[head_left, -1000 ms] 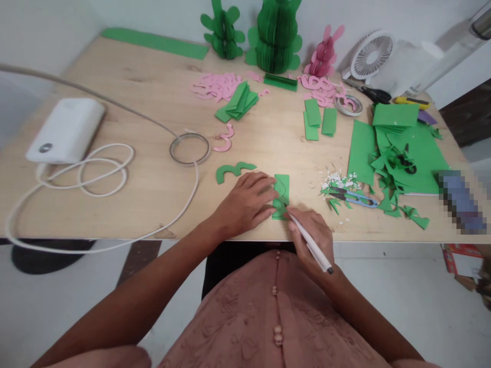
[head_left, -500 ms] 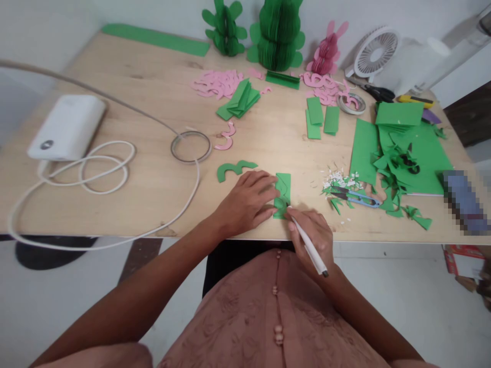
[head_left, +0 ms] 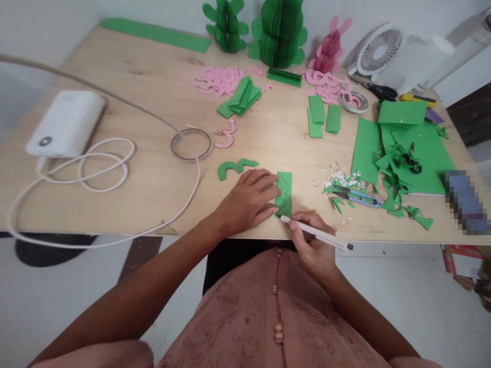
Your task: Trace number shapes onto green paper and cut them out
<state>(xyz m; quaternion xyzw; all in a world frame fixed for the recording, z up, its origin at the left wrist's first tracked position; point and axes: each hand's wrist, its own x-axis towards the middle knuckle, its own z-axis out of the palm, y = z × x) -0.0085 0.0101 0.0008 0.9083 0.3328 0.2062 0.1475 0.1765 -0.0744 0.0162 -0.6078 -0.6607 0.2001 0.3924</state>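
Note:
Under the fingertips of my left hand (head_left: 251,199) lies a small green paper rectangle (head_left: 284,191) with curved pen lines drawn on it. That hand is flat, its fingers spread, pressing the paper's left edge to the table. My right hand (head_left: 316,240) is closed around a white pen (head_left: 318,233), its tip at the paper's lower edge. A wavy green paper cutout (head_left: 235,167) rests just beyond my left hand. Further back is a similar pink paper cutout (head_left: 227,137).
Blue-handled thread snips (head_left: 356,196) lie among paper scraps to the right. Green sheets (head_left: 364,148) and a phone (head_left: 466,202) are beyond them. A white power bank (head_left: 67,122) with a looped cable sits left. Paper honeycomb figures (head_left: 282,36) and a fan (head_left: 379,51) stand at the back.
The pen has tilted flatter, and its tip has moved down and left to the paper's bottom edge. More of the drawn curve shows. My left hand has stayed in place.

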